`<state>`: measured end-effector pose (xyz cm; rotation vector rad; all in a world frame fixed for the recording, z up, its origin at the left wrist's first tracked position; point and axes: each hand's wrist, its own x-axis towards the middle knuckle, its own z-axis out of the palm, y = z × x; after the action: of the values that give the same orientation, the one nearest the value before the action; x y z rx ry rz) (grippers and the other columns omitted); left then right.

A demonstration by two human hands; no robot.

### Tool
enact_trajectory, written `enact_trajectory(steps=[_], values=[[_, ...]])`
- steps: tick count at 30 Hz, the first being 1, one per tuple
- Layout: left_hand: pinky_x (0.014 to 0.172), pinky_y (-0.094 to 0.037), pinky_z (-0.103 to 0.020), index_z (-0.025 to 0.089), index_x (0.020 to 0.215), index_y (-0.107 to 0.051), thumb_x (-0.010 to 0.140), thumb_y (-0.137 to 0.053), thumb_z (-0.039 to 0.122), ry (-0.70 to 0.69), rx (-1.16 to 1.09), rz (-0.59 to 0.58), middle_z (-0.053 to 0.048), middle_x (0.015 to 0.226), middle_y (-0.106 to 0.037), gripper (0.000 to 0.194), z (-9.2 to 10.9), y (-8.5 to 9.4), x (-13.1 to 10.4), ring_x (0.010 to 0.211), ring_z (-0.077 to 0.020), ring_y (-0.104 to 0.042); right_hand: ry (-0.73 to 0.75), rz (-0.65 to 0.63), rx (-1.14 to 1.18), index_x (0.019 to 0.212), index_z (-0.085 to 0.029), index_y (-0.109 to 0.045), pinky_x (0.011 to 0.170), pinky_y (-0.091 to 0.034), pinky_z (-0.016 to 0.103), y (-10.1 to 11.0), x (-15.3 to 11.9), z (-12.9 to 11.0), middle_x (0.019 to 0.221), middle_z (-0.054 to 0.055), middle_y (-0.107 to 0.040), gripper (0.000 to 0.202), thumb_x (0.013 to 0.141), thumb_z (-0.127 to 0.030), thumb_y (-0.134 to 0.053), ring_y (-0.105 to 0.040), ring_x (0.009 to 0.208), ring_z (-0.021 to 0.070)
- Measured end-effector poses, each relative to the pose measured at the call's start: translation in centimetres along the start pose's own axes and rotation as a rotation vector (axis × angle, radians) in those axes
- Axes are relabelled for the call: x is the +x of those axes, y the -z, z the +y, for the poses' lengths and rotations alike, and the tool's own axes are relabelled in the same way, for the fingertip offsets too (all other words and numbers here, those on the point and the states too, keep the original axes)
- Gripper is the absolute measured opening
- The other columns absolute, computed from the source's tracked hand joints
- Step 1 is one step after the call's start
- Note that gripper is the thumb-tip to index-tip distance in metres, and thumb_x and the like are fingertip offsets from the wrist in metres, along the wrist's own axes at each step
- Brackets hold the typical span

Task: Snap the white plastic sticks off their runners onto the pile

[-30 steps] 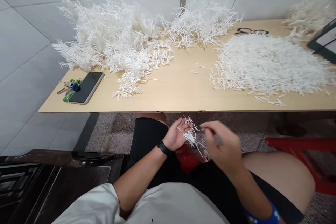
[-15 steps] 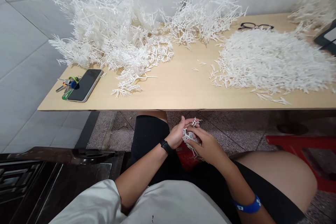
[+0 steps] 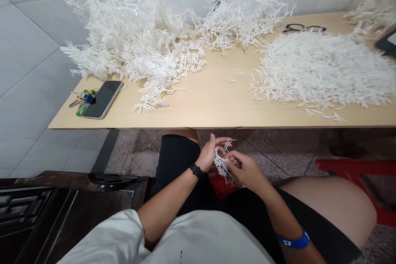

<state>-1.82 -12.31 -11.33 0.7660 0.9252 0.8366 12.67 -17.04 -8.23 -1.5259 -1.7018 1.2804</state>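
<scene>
A cluster of white branched plastic pieces (image 3: 220,164) is held between my hands, below the table's front edge. My left hand (image 3: 212,152), with a black band at its wrist, grips the cluster, its thumb raised and fingers partly curled. Some white branches poke out past those fingers. My right hand (image 3: 243,168) pinches the cluster's right side between thumb and fingers. Exactly what its fingertips grip is too small to make out. A red surface (image 3: 221,185) shows beneath the hands, between my legs.
On the wooden table (image 3: 213,107) lie a tangled heap of white branched pieces (image 3: 133,37), another behind it (image 3: 238,20), and a flatter pile of small pieces (image 3: 324,70). A phone (image 3: 103,99) and keys (image 3: 83,99) lie left, glasses (image 3: 305,29) at the back. A red stool (image 3: 343,167) stands right.
My right hand has drawn back slightly to the right, its fingers now more curled in a pinch. More of the white cluster shows between my hands. The view has shifted slightly.
</scene>
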Motion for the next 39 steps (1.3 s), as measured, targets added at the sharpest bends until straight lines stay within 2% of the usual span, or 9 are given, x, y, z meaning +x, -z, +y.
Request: enact_trajectory(steps=[6, 13, 17, 20, 24, 28, 34, 39], values=[[0.061, -0.045, -0.023, 0.015, 0.115, -0.063, 0.082, -0.042, 0.068, 0.06, -0.074, -0.003, -0.015, 0.117, -0.062, 0.066, -0.1, 0.0, -0.1, 0.07, -0.0116, -0.059, -0.116, 0.163, 0.223, 0.085, -0.017, -0.059, 0.053, -0.042, 0.024, 0.1, 0.1, 1.4, 0.066, 0.001, -0.056, 0.027, 0.082, -0.044, -0.056, -0.05, 0.058, 0.013], [0.066, -0.045, -0.021, 0.019, 0.116, -0.062, 0.08, -0.063, 0.046, 0.022, -0.018, -0.037, -0.012, 0.119, -0.062, 0.045, -0.6, 0.3, -0.2, 0.082, -0.013, -0.061, -0.124, 0.201, 0.412, 0.085, -0.017, -0.06, 0.055, -0.045, 0.025, 0.8, 0.4, 1.8, 0.063, 0.0, -0.055, 0.031, 0.079, -0.047, -0.06, -0.051, 0.058, 0.0134], [0.08, -0.046, -0.026, 0.017, 0.114, -0.062, 0.073, -0.072, 0.035, -0.037, -0.034, -0.084, -0.012, 0.111, -0.066, 0.046, -0.3, -0.3, -0.4, 0.093, -0.0171, -0.062, -0.12, 0.228, 0.486, 0.087, -0.017, -0.06, 0.056, -0.047, 0.026, 0.4, 0.5, 2.1, 0.068, 0.002, -0.058, 0.029, 0.077, -0.044, -0.062, -0.053, 0.059, 0.0134], [0.087, -0.045, -0.029, 0.016, 0.111, -0.062, 0.072, -0.074, 0.034, -0.053, -0.004, -0.103, -0.011, 0.108, -0.065, 0.045, -0.3, -0.6, -0.4, 0.098, -0.0183, -0.061, -0.149, 0.252, 0.577, 0.093, -0.017, -0.058, 0.056, -0.049, 0.025, -0.5, 0.6, 2.2, 0.074, 0.002, -0.062, 0.028, 0.074, -0.036, -0.066, -0.055, 0.059, 0.0125], [0.083, -0.045, -0.027, 0.015, 0.11, -0.062, 0.075, -0.07, 0.036, -0.091, 0.121, -0.063, -0.009, 0.1, -0.065, 0.042, -0.7, -0.5, -0.2, 0.09, -0.016, -0.06, -0.192, 0.329, 0.708, 0.09, -0.02, -0.053, 0.06, -0.053, 0.026, -1.5, 0.6, 1.7, 0.078, 0.0, -0.063, 0.025, 0.072, -0.032, -0.068, -0.059, 0.066, 0.0134], [0.077, -0.046, -0.026, 0.014, 0.11, -0.06, 0.082, -0.061, 0.035, -0.148, 0.312, -0.026, -0.007, 0.096, -0.065, 0.035, -0.9, -0.2, -0.1, 0.084, -0.015, -0.059, -0.212, 0.36, 0.793, 0.089, -0.02, -0.06, 0.074, -0.056, 0.03, -1.7, 0.1, 1.0, 0.086, 0.002, -0.065, 0.023, 0.074, -0.035, -0.068, -0.062, 0.081, 0.0157], [0.083, -0.045, -0.026, 0.016, 0.107, -0.061, 0.089, -0.05, 0.034, -0.272, 0.53, 0.033, -0.006, 0.104, -0.066, 0.028, -0.7, -0.2, -0.3, 0.092, -0.0161, -0.059, -0.212, 0.3, 0.927, 0.111, -0.023, -0.064, 0.095, -0.049, 0.037, -1.5, -0.3, 0.3, 0.107, 0.005, -0.068, 0.041, 0.074, -0.038, -0.071, -0.062, 0.102, 0.02], [0.067, -0.045, -0.022, 0.015, 0.097, -0.061, 0.081, -0.061, 0.041, -0.197, 0.468, 0.042, -0.003, 0.086, -0.065, 0.031, -0.9, -0.1, -0.2, 0.069, -0.0113, -0.057, -0.197, 0.316, 0.877, 0.122, -0.023, -0.058, 0.096, -0.047, 0.041, -1.1, -0.1, 0.7, 0.113, 0.008, -0.066, 0.05, 0.076, -0.037, -0.07, -0.06, 0.108, 0.0225]])
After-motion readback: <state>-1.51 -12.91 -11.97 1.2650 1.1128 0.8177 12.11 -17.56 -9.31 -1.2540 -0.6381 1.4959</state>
